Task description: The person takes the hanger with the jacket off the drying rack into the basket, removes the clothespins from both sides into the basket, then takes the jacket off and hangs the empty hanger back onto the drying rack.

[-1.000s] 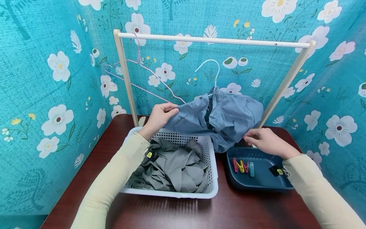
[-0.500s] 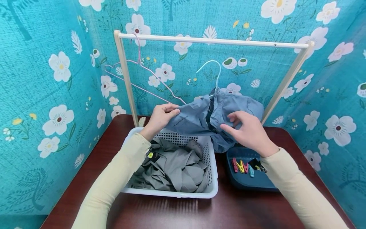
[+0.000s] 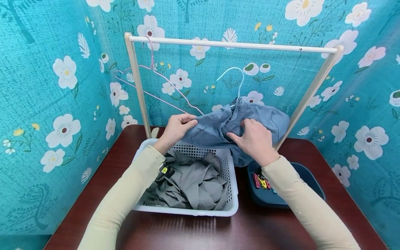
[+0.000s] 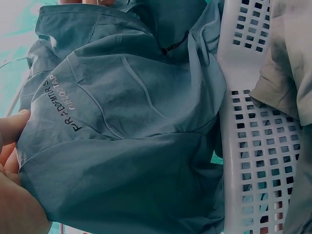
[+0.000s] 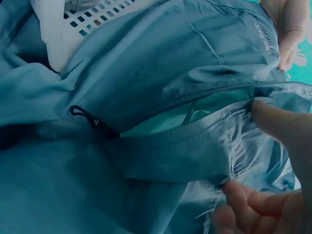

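A blue jacket hangs bunched around a light blue hanger, whose bare hook stands above the collar and below the rack's rail. My left hand pinches the jacket's left shoulder between thumb and fingers, beside the printed lettering. At the front opening, my right hand grips the edge of the jacket near the collar. In the right wrist view, its thumb lies along the zipper edge and the fingertips sit lower on the fabric. The zipper is partly undone, with a black pull at its lower end.
A wooden rack spans the back of the table, with a pink hanger on its left end. The white basket holds grey clothing. Clothespins lie in a dark blue tray, partly behind the right forearm.
My right hand has moved left from the jacket's right side to its front opening and taken hold there. The left hand keeps its grip. The hanger hook has shifted slightly right and down.
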`<action>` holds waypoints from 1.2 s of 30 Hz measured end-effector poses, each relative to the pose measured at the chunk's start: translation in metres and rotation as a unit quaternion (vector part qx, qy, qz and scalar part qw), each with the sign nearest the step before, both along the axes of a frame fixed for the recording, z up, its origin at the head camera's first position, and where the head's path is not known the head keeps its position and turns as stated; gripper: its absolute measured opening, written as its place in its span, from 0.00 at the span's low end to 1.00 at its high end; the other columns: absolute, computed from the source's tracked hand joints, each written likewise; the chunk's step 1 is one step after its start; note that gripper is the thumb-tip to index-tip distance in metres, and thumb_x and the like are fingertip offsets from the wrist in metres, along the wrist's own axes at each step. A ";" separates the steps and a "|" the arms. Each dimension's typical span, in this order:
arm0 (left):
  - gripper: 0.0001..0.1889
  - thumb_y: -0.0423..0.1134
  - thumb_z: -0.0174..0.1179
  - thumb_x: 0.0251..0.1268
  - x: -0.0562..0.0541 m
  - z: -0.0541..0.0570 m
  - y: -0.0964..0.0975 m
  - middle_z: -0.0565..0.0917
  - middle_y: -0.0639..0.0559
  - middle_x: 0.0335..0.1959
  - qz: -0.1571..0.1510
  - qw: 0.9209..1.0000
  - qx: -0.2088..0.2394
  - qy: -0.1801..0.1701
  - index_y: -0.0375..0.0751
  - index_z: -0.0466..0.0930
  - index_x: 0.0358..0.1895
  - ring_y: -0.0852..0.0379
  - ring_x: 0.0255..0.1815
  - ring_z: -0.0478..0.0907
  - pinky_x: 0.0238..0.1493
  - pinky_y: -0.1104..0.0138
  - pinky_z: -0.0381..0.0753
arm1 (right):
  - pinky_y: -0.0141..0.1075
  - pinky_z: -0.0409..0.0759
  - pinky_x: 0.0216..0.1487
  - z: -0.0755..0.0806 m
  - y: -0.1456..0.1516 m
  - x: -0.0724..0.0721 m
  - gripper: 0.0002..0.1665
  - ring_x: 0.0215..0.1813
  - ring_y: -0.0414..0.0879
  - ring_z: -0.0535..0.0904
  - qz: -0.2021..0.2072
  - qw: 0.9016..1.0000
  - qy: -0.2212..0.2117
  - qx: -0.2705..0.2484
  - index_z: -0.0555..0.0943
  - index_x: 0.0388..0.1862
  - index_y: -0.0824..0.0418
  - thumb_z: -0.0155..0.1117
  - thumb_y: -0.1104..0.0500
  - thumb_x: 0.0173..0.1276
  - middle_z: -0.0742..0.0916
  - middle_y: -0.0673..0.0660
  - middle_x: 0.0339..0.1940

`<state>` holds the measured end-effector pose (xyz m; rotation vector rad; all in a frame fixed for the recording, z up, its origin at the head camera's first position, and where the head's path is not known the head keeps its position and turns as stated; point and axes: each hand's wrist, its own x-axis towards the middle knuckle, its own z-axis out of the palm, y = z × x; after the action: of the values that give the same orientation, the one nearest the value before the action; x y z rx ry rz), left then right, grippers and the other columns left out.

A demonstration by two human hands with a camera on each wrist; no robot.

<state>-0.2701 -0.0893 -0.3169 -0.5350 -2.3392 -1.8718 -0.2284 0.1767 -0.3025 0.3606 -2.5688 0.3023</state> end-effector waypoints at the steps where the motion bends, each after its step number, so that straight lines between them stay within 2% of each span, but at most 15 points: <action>1: 0.11 0.38 0.60 0.66 0.000 0.000 0.000 0.85 0.49 0.42 0.000 1.000 0.001 -0.001 0.39 0.84 0.48 0.56 0.43 0.80 0.42 0.63 0.77 | 0.45 0.71 0.18 0.000 -0.001 -0.001 0.33 0.25 0.52 0.74 -0.008 1.000 -0.001 -0.002 0.77 0.36 0.65 0.68 0.35 0.55 0.79 0.59 0.26; 7: 0.11 0.39 0.60 0.66 0.000 -0.001 0.001 0.85 0.50 0.42 0.000 1.000 -0.004 -0.003 0.41 0.84 0.47 0.57 0.42 0.80 0.42 0.62 0.77 | 0.46 0.69 0.18 0.006 -0.009 -0.002 0.42 0.25 0.53 0.73 -0.066 0.997 -0.031 -0.035 0.76 0.39 0.64 0.54 0.25 0.58 0.77 0.59 0.27; 10: 0.11 0.39 0.60 0.66 0.000 -0.001 0.001 0.85 0.50 0.42 0.001 1.000 -0.005 0.001 0.41 0.84 0.48 0.57 0.42 0.80 0.42 0.62 0.77 | 0.47 0.67 0.18 0.010 -0.013 -0.002 0.39 0.24 0.54 0.72 -0.086 0.995 -0.031 -0.039 0.74 0.34 0.64 0.52 0.26 0.59 0.75 0.59 0.25; 15: 0.11 0.39 0.61 0.66 0.001 -0.001 0.000 0.85 0.50 0.42 -0.001 1.000 -0.005 0.001 0.41 0.84 0.48 0.56 0.43 0.79 0.43 0.62 0.77 | 0.49 0.65 0.16 0.016 -0.013 -0.004 0.27 0.21 0.57 0.71 -0.086 0.996 0.019 -0.033 0.72 0.26 0.64 0.58 0.39 0.64 0.75 0.60 0.22; 20: 0.11 0.40 0.61 0.66 0.000 -0.002 -0.002 0.85 0.52 0.42 -0.004 1.000 -0.006 -0.003 0.43 0.85 0.48 0.56 0.43 0.79 0.43 0.62 0.77 | 0.55 0.70 0.21 0.020 -0.002 -0.005 0.16 0.25 0.61 0.74 -0.065 0.993 0.088 -0.051 0.76 0.27 0.66 0.59 0.55 0.67 0.77 0.63 0.23; 23: 0.11 0.41 0.61 0.66 -0.001 -0.001 -0.005 0.85 0.52 0.42 -0.004 1.000 -0.003 -0.003 0.43 0.85 0.48 0.56 0.43 0.79 0.43 0.62 0.76 | 0.57 0.71 0.26 0.024 0.008 -0.006 0.14 0.30 0.63 0.73 -0.057 0.988 0.129 -0.059 0.78 0.29 0.69 0.61 0.57 0.66 0.77 0.65 0.28; 27: 0.12 0.41 0.61 0.66 -0.001 -0.001 -0.010 0.84 0.51 0.44 -0.009 1.000 0.005 0.000 0.42 0.84 0.48 0.55 0.43 0.79 0.44 0.61 0.76 | 0.59 0.66 0.39 0.028 0.025 -0.010 0.15 0.41 0.65 0.68 -0.040 0.985 0.147 -0.075 0.79 0.32 0.71 0.64 0.57 0.65 0.75 0.69 0.39; 29: 0.12 0.40 0.61 0.66 -0.002 -0.001 -0.013 0.84 0.50 0.44 -0.012 1.000 0.008 0.003 0.41 0.84 0.49 0.55 0.43 0.79 0.44 0.62 0.76 | 0.60 0.63 0.42 0.030 0.032 -0.012 0.16 0.44 0.66 0.66 -0.027 0.986 0.137 -0.090 0.77 0.30 0.71 0.65 0.57 0.65 0.74 0.70 0.42; 32: 0.12 0.39 0.61 0.66 -0.002 -0.001 -0.017 0.85 0.49 0.43 -0.017 1.000 0.016 0.006 0.39 0.83 0.48 0.55 0.43 0.80 0.44 0.62 0.76 | 0.59 0.62 0.42 0.030 0.043 -0.015 0.18 0.45 0.66 0.66 -0.006 0.987 0.099 -0.124 0.72 0.29 0.69 0.66 0.56 0.64 0.73 0.70 0.42; 34: 0.11 0.38 0.60 0.66 -0.001 -0.001 -0.019 0.85 0.49 0.42 -0.019 1.000 0.021 0.012 0.38 0.83 0.48 0.55 0.42 0.80 0.44 0.62 0.76 | 0.58 0.63 0.43 0.031 0.049 -0.016 0.19 0.45 0.65 0.67 0.005 0.986 0.059 -0.153 0.70 0.33 0.69 0.65 0.54 0.65 0.73 0.70 0.43; 36: 0.11 0.37 0.60 0.66 -0.001 0.000 -0.021 0.85 0.49 0.41 -0.022 0.999 0.027 0.016 0.36 0.83 0.47 0.55 0.41 0.80 0.43 0.62 0.75 | 0.57 0.64 0.46 0.031 0.056 -0.018 0.23 0.48 0.65 0.68 0.008 0.984 0.017 -0.179 0.70 0.42 0.71 0.63 0.51 0.66 0.73 0.70 0.46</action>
<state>-0.2708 -0.1105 -0.3174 -0.6101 -2.2695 -1.9240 -0.2468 0.2324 -0.2712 0.2494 -2.4140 0.7432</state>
